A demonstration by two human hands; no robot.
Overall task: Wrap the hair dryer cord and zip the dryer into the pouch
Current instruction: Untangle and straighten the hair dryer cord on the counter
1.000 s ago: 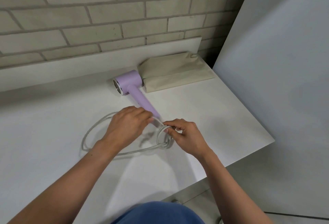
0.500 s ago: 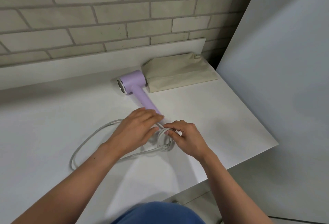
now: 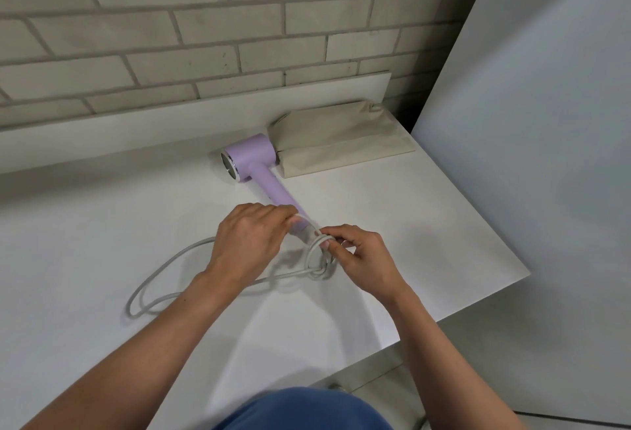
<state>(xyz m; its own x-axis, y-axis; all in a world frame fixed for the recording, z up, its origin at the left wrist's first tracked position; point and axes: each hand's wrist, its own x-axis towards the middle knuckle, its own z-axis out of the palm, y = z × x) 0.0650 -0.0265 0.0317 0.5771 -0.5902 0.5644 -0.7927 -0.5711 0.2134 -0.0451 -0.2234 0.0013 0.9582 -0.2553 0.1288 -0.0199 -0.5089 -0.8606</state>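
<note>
The lilac dryer [image 3: 251, 160] lay on its side on the white table [image 3: 102, 207], its barrel just beside the beige pouch [image 3: 341, 143], which lay flat near the brick wall [image 3: 205, 37]. The handle pointed back toward the person. Both hands were close together at the handle's end. The left hand [image 3: 246, 242] was curled over that end, its fingers gripping the grey cord [image 3: 160, 272] there. The right hand [image 3: 362, 259] pinched a small coil of loops between thumb and fingers, just off the handle tip. The rest of the cord trailed left across the table in one long slack loop. A pale panel [image 3: 529, 122] stood at the right.
</note>
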